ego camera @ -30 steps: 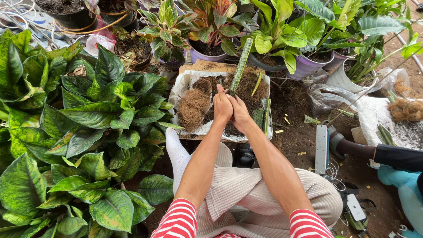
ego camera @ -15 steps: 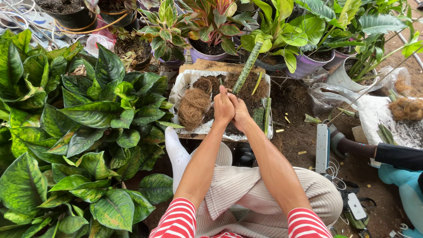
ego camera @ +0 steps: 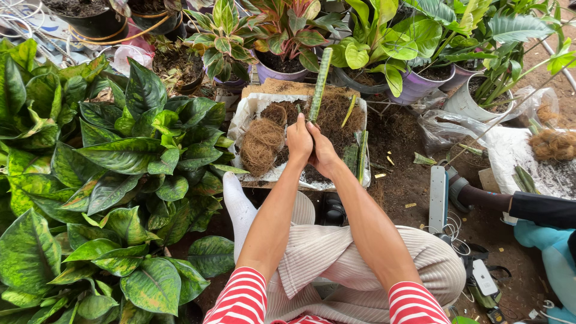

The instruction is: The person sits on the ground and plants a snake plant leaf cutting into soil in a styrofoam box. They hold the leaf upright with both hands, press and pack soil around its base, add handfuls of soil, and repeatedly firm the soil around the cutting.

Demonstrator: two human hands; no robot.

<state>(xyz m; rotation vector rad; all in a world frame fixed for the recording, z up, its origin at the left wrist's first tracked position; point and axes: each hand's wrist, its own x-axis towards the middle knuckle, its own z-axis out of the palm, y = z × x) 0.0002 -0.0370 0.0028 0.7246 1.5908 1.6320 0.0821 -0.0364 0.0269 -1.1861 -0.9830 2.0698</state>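
Note:
My left hand (ego camera: 299,140) and my right hand (ego camera: 324,151) are pressed together over a white-lined tray (ego camera: 246,120) of brown coconut fibre. Both grip the base of a long, narrow, banded green leaf cutting (ego camera: 320,84) that stands nearly upright, leaning slightly away from me. A round clump of coconut fibre (ego camera: 262,144) lies in the tray just left of my left hand. More green leaf cuttings (ego camera: 362,155) lie on the tray's right side. My arms reach out from red-and-white striped sleeves over my knees.
Large spotted green plants (ego camera: 108,180) fill the left. Potted plants in purple pots (ego camera: 414,84) line the back. At right lie a white power strip (ego camera: 437,198), a plastic bag (ego camera: 450,126), another fibre heap (ego camera: 552,144) and another person's dark sleeve (ego camera: 540,207).
The leaf cutting has swung from leaning right to nearly upright while both hands kept hold of its base.

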